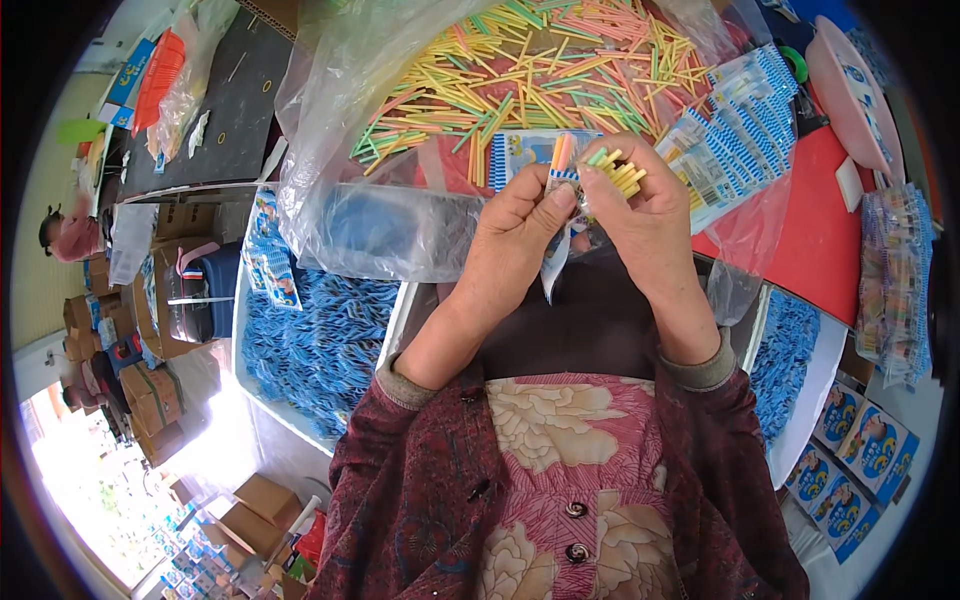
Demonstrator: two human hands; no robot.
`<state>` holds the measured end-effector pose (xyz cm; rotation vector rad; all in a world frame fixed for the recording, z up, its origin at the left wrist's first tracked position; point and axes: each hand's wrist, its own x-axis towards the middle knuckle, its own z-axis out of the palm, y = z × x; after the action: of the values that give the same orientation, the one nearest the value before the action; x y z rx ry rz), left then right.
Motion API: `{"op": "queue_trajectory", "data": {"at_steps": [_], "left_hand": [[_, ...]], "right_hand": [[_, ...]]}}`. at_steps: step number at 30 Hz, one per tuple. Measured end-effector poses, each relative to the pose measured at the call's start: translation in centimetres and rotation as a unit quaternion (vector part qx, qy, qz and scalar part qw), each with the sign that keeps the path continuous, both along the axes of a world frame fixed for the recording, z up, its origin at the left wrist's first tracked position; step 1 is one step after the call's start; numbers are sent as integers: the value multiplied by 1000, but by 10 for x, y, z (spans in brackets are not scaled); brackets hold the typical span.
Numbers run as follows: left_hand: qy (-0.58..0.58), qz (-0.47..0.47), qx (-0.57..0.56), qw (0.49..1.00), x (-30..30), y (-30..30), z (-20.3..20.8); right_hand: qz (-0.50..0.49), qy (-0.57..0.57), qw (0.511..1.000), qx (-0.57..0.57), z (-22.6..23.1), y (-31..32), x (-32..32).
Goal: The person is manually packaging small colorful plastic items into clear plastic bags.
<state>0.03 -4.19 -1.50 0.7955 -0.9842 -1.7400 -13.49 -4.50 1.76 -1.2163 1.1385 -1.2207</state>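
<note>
Both hands meet above my lap at the table's near edge. My left hand (518,232) pinches a small blue-and-white packet (563,176) with pink and orange stick ends at its top. Close against it, my right hand (648,210) is closed round a bunch of thin yellow and green sticks (626,178). Its thumb and fingertips lie by the packet's mouth. Beyond the hands spreads a loose pile of thin pink, yellow and green sticks (530,85). Another flat blue-and-white packet (512,162) lies just behind my left hand.
Clear plastic sheeting (345,215) drapes over the table's near left. Overlapping strips of packets (735,130) lie at the right on a red surface (815,225), near a pink basin (850,95). Bins of blue packets (310,350) flank my lap. Cardboard boxes (150,395) stand left.
</note>
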Motion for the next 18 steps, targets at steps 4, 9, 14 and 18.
{"op": "queue_trajectory", "data": {"at_steps": [4,9,14,18], "left_hand": [[27,21,55,998,1,-2,1],[0,8,36,999,5,-7,-3],[-18,18,29,999,2,-8,0],[-44,9,19,999,3,-9,-4]], "right_hand": [[8,-27,998,49,-3,-3,1],[18,-37,998,52,-2,-7,1],[37,-1,999,-12,-8,-12,0],[23,3,1000,9,-8,-13,2]]}}
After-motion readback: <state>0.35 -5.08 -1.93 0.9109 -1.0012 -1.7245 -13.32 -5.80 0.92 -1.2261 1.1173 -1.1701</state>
